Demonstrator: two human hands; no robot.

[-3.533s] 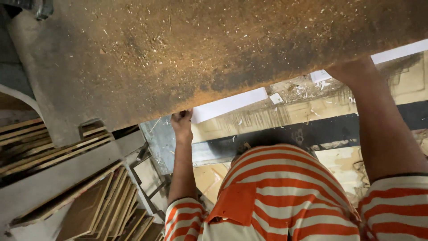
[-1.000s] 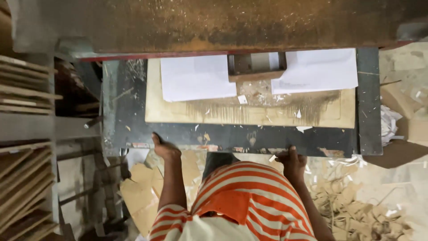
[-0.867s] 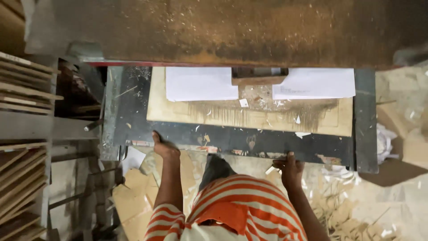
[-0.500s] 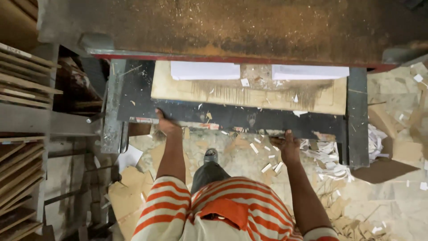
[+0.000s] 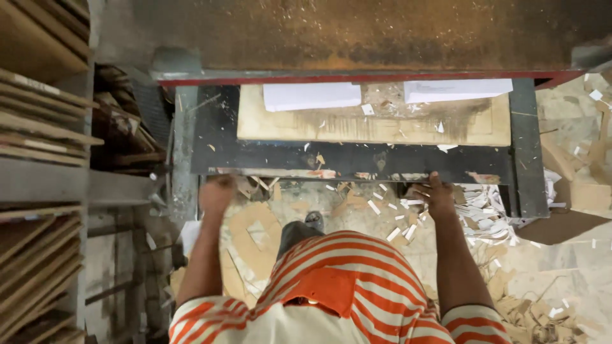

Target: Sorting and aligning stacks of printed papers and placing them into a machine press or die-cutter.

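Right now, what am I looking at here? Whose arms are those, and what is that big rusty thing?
The camera sits on a person's head and looks straight down, so you see their striped shirt and both arms. The left hand and right hand are at the front edge of a dark metal table, holding nothing that I can see. On the table lies a tan board with two stacks of white paper on it. Above hangs a big rusty metal plate with a red edge, part of the machine. Paper and cardboard scraps cover the floor. Flat boards are stacked on shelves to the left.
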